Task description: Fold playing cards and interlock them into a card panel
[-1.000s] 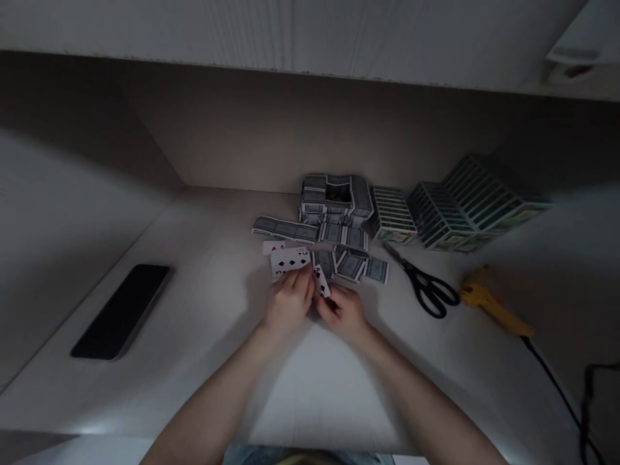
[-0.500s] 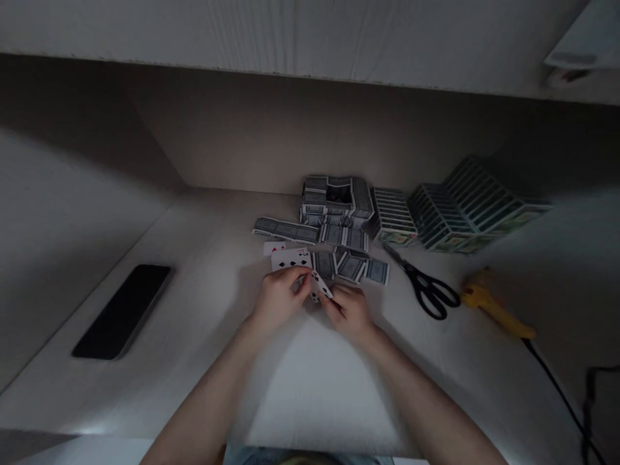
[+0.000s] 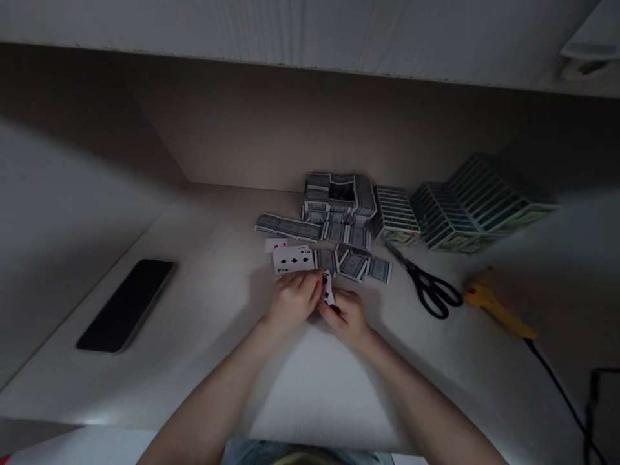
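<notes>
1. At far left, the phone lay on the bench, well apart from the work; little there seemed likely to go wrong.
2. The red card lay face up, partly under the three. The far strip of joined cards lay just beyond; a careless knuckle could have skewed either loose card.
3. The left hand was just near the three, its fingers curled against the left edge of the held card. Their tips were hidden, so whether they pinched it could not be told.
4. The held card stood tilted between the hands, above the near middle of the bench. Uneven pressure could have creased it crookedly or let it spring loose.
5. The box of cards stood beyond, its top opening dark; a hard bump might have bent its walls.
6. The right hand grasped the held card between thumb and fingers; too tight a pinch might have dented it.
7. The patterned cards lay loosely overlapped just beyond, easily scattered by a sleeveless forearm's sweep.
8. The scissors pointed towards the small stack; a nudge could have scraped it.
9. The glue gun lay just beside the scissors' handles; a snagged cord might have dragged it.
</notes>
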### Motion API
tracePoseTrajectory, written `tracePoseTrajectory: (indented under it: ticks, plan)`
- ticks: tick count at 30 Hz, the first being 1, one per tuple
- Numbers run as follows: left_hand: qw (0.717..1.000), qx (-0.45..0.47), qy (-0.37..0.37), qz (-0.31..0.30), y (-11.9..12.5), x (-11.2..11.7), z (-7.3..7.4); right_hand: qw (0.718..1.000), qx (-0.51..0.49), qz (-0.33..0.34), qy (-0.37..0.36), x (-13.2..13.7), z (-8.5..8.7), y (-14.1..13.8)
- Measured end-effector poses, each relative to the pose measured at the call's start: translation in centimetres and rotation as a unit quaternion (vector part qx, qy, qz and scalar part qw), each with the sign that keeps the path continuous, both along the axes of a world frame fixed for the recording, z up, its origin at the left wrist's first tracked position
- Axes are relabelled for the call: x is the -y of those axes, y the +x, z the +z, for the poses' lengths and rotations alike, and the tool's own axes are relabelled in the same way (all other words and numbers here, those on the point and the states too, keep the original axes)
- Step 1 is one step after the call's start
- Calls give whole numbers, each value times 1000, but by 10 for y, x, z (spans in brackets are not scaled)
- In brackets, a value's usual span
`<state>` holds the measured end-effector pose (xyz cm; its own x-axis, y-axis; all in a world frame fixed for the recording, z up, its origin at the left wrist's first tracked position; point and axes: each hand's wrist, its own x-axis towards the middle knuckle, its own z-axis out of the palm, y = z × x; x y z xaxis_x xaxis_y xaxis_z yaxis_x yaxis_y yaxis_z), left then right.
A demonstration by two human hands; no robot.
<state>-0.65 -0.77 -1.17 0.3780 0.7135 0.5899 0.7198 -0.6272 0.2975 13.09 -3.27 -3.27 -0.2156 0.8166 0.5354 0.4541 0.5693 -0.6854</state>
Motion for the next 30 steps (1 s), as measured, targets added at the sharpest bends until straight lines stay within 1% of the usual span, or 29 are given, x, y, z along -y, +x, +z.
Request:
tracePoseTrajectory:
  ticks: [3, 6, 8, 11, 13, 17, 20, 22, 23, 25, 26, 28, 29, 30]
  plan:
    - [1000, 1, 10, 0, -3, 0, 0, 1000, 1, 2, -17, -1, 3, 1]
    - [1000, 5, -1, 16, -4, -1, 2, 1000, 17, -4, -15, -1, 4, 2]
    - [1000, 1, -13, 22, -4, -1, 3, 999, 42, -12, 3, 0, 3, 1]
    - [999, -2, -32, 20, -1, -1, 3, 995, 86, -25, 51, 2, 3, 1]
    - [998, 18, -46, 26, 0, 0, 3, 992, 98, -26, 70, 3, 3, 1]
    - [993, 76, -72, 53, 0, 0, 3, 992, 97, -32, 77, 4, 6, 4]
    - [991, 81, -72, 73, -2, 0, 3, 992, 84, -61, 73, 4, 7, 4]
    - [990, 84, -76, 88, -2, 0, 5, 993, 62, -83, 48, 4, 7, 3]
    - [987, 99, -89, 89, -2, -1, 5, 994, 41, -96, 26, 3, 7, 3]
    - [972, 168, -146, 72, -1, -2, 7, 991, -21, -129, -30, 1, 8, 2]
    - [957, 217, -183, 58, 0, -3, 7, 986, -58, -144, -59, 0, 8, 2]
    - [918, 304, -253, 25, 2, -5, 6, 972, -124, -164, -112, -4, 8, 3]
    - [903, 327, -278, 11, 4, -6, 5, 965, -149, -169, -131, -6, 8, 4]
    - [894, 336, -296, 2, 5, -6, 4, 960, -166, -172, -143, -8, 8, 5]
